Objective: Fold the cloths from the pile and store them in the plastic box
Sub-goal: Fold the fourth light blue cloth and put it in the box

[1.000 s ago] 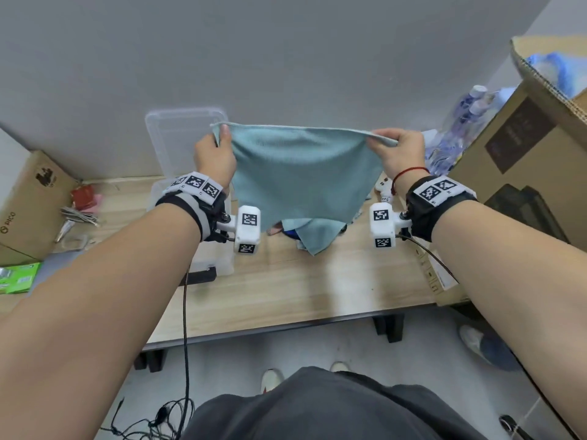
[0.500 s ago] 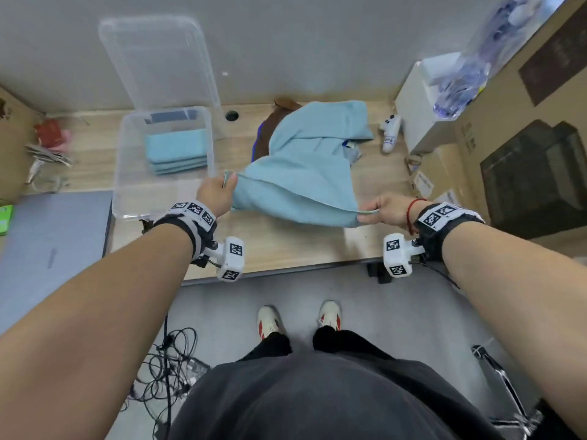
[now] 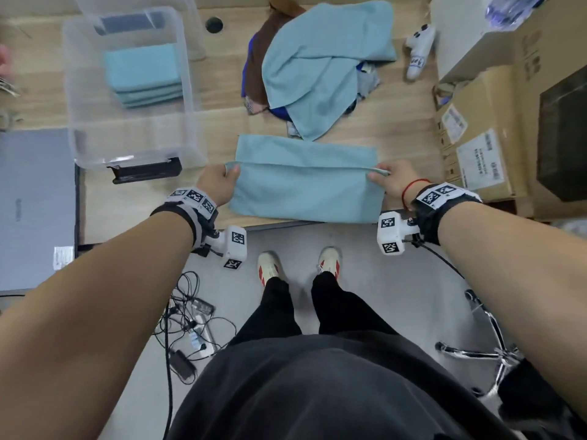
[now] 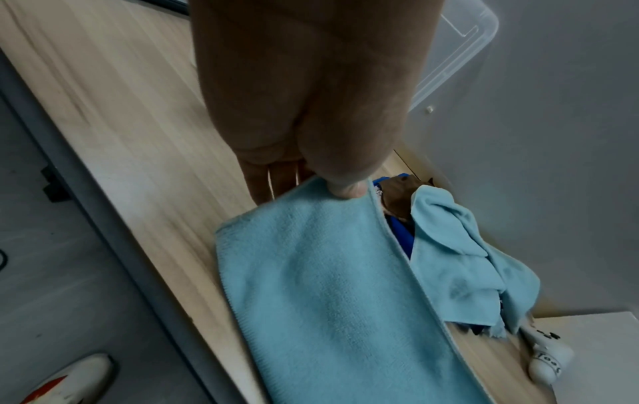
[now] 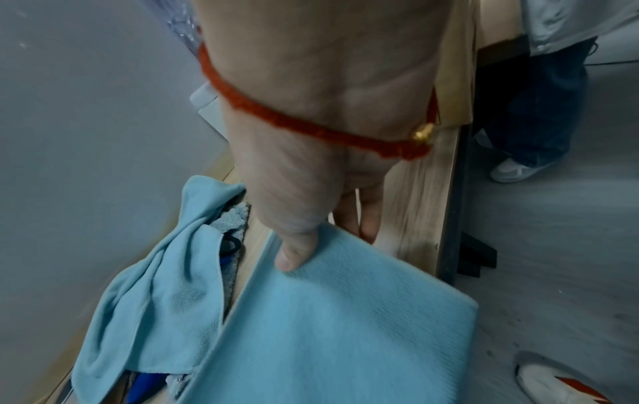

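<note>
A: Left side?
B: Plastic box (image 3: 187, 90) on worktop (image 3: 216, 122). Left hand (image 3: 219, 185) pinches light-blue cloth (image 3: 305, 192) corner.
A: Right?
B: Right hand (image 3: 392, 182) pinches opposite corner, fingers (image 5: 370, 218) curled underneath. Cloth half-folded at worktop's near edge, pile (image 3: 317, 74) behind.

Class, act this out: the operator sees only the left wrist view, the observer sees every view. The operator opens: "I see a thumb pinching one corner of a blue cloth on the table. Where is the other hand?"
Observer: The right hand pinches the opposite end of the same edge of the cloth, thumb on top.
Operator: Is anything in the plastic box yet?
Observer: Yes, a stack of folded blue cloths lies inside it.
Operator: What is beyond the right hand?
Observer: Cardboard boxes stand just past it.
</note>
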The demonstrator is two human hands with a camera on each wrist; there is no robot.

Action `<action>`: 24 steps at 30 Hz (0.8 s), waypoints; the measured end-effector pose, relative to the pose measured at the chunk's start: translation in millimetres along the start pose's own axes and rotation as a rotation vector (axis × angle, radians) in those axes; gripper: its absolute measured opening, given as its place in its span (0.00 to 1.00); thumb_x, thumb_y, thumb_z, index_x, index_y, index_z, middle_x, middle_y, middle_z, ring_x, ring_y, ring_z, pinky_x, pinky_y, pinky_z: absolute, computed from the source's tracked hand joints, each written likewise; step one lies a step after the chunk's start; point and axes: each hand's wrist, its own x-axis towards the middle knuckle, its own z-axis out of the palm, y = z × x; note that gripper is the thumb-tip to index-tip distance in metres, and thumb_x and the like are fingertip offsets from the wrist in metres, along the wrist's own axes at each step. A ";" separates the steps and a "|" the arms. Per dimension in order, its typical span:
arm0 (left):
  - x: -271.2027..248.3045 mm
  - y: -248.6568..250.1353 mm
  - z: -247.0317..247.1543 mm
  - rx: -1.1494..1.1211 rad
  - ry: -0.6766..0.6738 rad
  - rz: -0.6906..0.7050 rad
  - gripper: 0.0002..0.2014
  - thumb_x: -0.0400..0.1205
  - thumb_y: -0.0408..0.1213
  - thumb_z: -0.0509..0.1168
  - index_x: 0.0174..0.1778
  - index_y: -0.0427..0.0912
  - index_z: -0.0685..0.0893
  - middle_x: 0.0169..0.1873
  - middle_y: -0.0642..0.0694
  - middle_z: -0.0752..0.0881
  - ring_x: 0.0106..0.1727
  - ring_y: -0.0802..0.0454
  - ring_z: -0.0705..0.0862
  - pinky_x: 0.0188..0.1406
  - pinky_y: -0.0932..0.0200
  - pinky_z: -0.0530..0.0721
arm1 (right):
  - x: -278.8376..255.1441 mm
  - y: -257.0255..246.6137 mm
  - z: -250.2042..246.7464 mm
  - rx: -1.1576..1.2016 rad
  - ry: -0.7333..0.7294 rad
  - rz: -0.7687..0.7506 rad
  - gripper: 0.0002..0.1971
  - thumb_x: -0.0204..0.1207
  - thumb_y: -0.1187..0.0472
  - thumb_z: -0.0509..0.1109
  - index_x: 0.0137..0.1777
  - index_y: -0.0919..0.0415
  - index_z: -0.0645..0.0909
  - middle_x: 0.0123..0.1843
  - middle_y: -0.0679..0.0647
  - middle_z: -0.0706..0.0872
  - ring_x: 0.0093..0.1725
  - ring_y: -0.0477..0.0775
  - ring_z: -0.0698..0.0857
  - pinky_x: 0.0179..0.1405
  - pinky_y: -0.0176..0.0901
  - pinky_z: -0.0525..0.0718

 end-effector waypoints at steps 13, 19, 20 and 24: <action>78.0 6.2 10.1 -0.487 0.121 -0.045 0.24 0.78 0.58 0.55 0.44 0.40 0.85 0.45 0.35 0.88 0.50 0.35 0.86 0.52 0.41 0.85 | 48.4 -1.6 -1.5 0.026 0.167 0.070 0.13 0.80 0.52 0.69 0.57 0.60 0.85 0.47 0.55 0.85 0.48 0.55 0.81 0.47 0.41 0.75; 100.0 14.9 11.3 -0.464 0.114 -0.091 0.19 0.85 0.51 0.59 0.54 0.39 0.86 0.47 0.37 0.88 0.52 0.37 0.85 0.54 0.49 0.82 | 66.4 1.3 -0.6 -0.088 0.180 0.124 0.15 0.81 0.51 0.67 0.57 0.61 0.85 0.52 0.62 0.88 0.54 0.62 0.84 0.45 0.41 0.73; 105.5 16.0 13.1 -0.457 0.112 -0.099 0.19 0.85 0.50 0.58 0.54 0.39 0.86 0.48 0.37 0.87 0.52 0.38 0.84 0.52 0.51 0.80 | 69.9 2.2 -0.4 -0.113 0.179 0.139 0.15 0.81 0.51 0.67 0.56 0.62 0.85 0.52 0.63 0.88 0.53 0.63 0.84 0.44 0.42 0.72; 121.7 17.7 19.4 -0.410 0.107 -0.133 0.18 0.87 0.48 0.57 0.55 0.37 0.85 0.46 0.39 0.85 0.48 0.42 0.80 0.46 0.58 0.72 | 79.3 6.2 3.4 -0.128 0.192 0.196 0.21 0.80 0.49 0.66 0.50 0.72 0.83 0.43 0.67 0.85 0.46 0.65 0.83 0.44 0.50 0.77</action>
